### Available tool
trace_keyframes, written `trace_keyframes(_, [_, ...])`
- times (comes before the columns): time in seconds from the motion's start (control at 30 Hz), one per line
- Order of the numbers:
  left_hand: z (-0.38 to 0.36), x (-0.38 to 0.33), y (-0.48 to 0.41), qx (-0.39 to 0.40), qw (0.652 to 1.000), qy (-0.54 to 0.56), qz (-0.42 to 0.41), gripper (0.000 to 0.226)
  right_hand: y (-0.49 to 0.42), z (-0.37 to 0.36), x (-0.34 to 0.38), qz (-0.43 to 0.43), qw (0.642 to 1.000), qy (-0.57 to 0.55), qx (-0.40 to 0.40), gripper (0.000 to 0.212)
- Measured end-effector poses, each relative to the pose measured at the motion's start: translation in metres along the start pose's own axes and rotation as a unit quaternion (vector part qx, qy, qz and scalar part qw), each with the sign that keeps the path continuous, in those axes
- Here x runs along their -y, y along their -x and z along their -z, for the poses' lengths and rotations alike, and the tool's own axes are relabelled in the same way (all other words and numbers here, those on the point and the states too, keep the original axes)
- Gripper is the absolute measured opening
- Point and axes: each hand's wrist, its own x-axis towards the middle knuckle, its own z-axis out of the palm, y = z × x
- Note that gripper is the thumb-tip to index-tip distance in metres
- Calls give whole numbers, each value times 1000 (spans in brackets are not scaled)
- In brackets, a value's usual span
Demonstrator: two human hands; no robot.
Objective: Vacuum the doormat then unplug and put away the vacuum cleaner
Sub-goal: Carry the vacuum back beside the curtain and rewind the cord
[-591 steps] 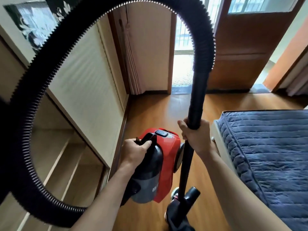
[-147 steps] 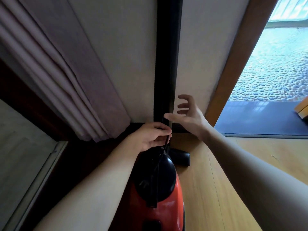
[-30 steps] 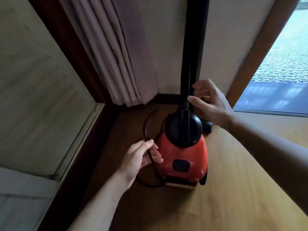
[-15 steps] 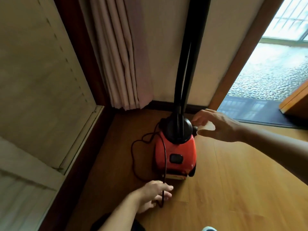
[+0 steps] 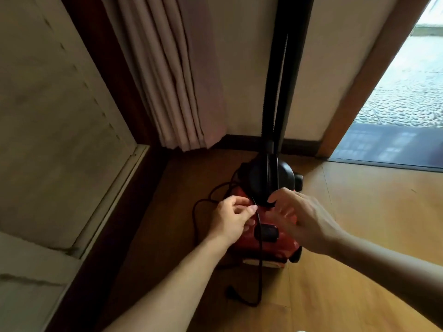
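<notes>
The red and black vacuum cleaner [image 5: 271,245] stands on the wooden floor against the wall, its black hose and tube [image 5: 279,87] rising straight up the wall. My left hand [image 5: 231,219] pinches the black power cord [image 5: 260,271] over the red body. The cord runs down to the floor, where its plug [image 5: 232,291] lies loose. My right hand [image 5: 299,216] hovers over the cleaner's top with fingers spread, holding nothing. The dark doormat [image 5: 388,146] lies in the doorway at the right.
A beige curtain [image 5: 172,75] hangs in the corner behind the cleaner. Pale cabinet panels [image 5: 52,116] line the left side. A wooden door frame [image 5: 364,75] borders the opening to a pebbled floor outside [image 5: 407,92].
My left hand rose from the floor to the top of the cleaner, lifting the cord with it. My right hand came closer over the red body. The plug now lies in view on the floor.
</notes>
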Motion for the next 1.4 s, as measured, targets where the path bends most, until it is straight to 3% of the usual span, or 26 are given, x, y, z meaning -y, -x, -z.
trace_keyframes(0.1, [-7, 8, -1, 31, 998, 36, 34, 17, 4, -26, -2, -51, 998, -35, -31, 45])
trace_keyframes(0.2, [-9, 8, 2, 38, 995, 73, 60, 18, 1, -41, 3, -93, 992, -52, -72, 32])
trace_keyframes(0.4, [17, 4, 8, 78, 994, 70, 32, 36, 2, -50, 14, -168, 969, -137, -123, 22])
trace_keyframes(0.5, [31, 16, -4, -67, 996, -60, -25, 35, 7, -51, 18, -218, 944, -237, -76, 24])
trace_keyframes(0.57, [44, 26, -14, -132, 959, -227, -109, 57, 13, -50, 23, -217, 929, -300, -22, 21])
trace_keyframes(0.63, [52, 34, -20, -83, 927, -322, -173, 69, 20, -49, 28, -207, 922, -326, 1, 16])
trace_keyframes(0.77, [55, 41, -25, 7, 923, -289, -255, 23, 25, -47, 25, -248, 901, -354, -27, 16])
trace_keyframes(0.93, [71, 47, -14, 92, 936, -240, -242, 6, 19, -45, 27, -242, 897, -368, -30, 17])
trace_keyframes(1.0, [75, 47, -3, 133, 941, -216, -224, 4, 11, -42, 33, -263, 869, -420, 2, 12])
trace_keyframes(1.1, [80, 42, 14, 176, 943, -197, -202, 5, -6, -50, 43, -359, 808, -463, 65, 16])
trace_keyframes(1.23, [90, 32, 39, 235, 938, -186, -176, 4, -25, -77, 56, -379, 817, -407, 153, 25])
trace_keyframes(1.27, [91, 30, 44, 250, 940, -172, -158, 5, -26, -85, 58, -365, 834, -381, 160, 25])
trace_keyframes(1.33, [95, 29, 51, 285, 942, -144, -102, 13, -26, -98, 59, -288, 916, -252, 121, 18])
trace_keyframes(1.4, [101, 32, 53, 329, 937, -111, -27, 24, -25, -103, 59, -237, 954, -166, 75, 15])
